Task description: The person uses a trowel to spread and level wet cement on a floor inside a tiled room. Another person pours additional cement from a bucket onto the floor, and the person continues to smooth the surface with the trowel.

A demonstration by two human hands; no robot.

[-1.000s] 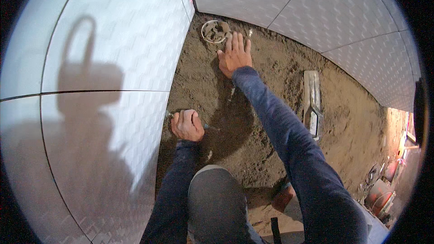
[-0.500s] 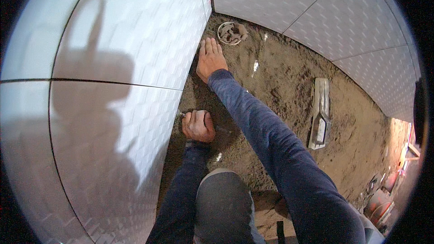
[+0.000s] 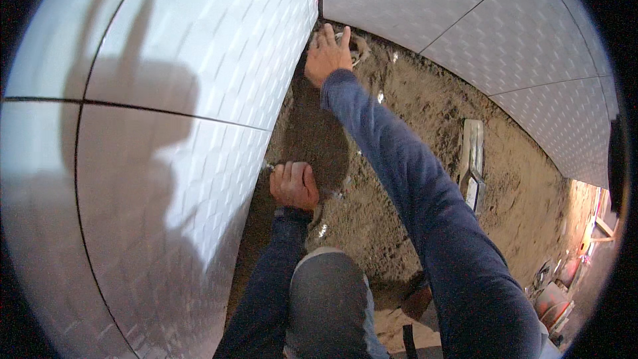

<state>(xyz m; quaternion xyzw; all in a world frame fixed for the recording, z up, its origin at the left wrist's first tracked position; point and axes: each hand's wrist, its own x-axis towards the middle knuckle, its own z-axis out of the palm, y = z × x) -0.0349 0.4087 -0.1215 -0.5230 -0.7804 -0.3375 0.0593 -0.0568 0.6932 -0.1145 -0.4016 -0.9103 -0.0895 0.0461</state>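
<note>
My left hand (image 3: 294,186) is closed in a fist low beside the left tiled wall (image 3: 219,103), its knuckles near the wall's foot. A small pale bit shows at its edge, but what the fingers hold is hidden. Farther off, my right hand (image 3: 329,58) lies with fingers spread on the sandy mortar floor (image 3: 392,159) near the corner. It partly covers a round pipe opening (image 3: 359,48) that has crumpled material in it. Both hands are bare.
A long metal trowel (image 3: 472,139) lies on the mortar to the right, partly behind my right sleeve. Another tiled wall (image 3: 458,10) runs along the far side. At the lower right stand a reddish container (image 3: 553,300) and clutter. My knee (image 3: 329,292) is near.
My right hand has slid farther toward the corner, its fingers now spread wider, and covers part of the pipe opening. My left fist stays nearly where it was.
</note>
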